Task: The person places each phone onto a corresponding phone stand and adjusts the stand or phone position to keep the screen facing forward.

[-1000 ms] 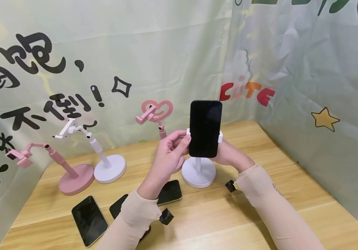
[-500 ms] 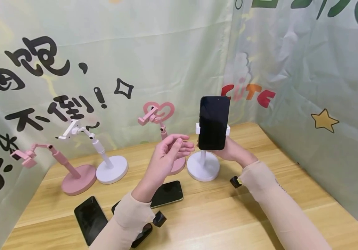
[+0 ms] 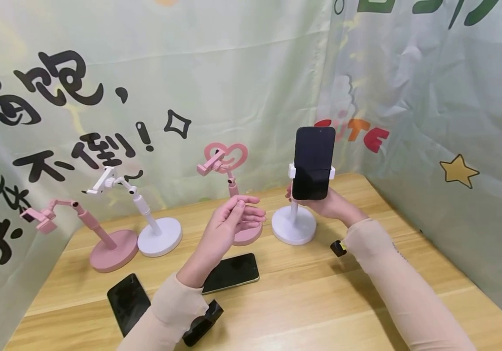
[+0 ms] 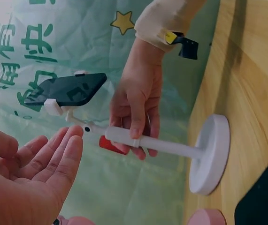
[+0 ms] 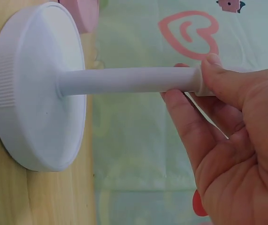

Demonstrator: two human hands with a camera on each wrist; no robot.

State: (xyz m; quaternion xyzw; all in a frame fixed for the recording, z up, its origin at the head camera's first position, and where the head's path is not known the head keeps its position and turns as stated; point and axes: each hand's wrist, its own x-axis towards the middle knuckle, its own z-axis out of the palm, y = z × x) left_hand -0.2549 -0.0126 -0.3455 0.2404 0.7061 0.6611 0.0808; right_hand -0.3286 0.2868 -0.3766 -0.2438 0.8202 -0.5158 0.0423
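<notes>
My right hand [image 3: 332, 204] grips the upright pole of a white phone stand [image 5: 129, 80], thumb on one side and fingers on the other, just at the pole's collar. A black smartphone [image 3: 314, 163] sits upright in the stand's clamp, its dark screen towards me. The round white base [image 4: 211, 154] is down at the tabletop. My left hand [image 3: 226, 224] is off to the left of this stand, fingers extended and holding nothing. In the left wrist view its fingertips [image 4: 72, 140] overlap the area just below the clamp.
A pink stand [image 3: 115, 251] and a white stand [image 3: 161, 237] stand at the left. Another pink stand [image 3: 246, 236] is behind my left hand. Smartphones lie on the wooden table: one [image 3: 232, 273] in the middle, one [image 3: 129, 300] at left, partly under my sleeve. Printed cloth walls enclose the table.
My left hand has let go of the clamp area and drawn back to the left, its fingers straightening. My right hand has shifted the white stand with its phone rightward and farther back.
</notes>
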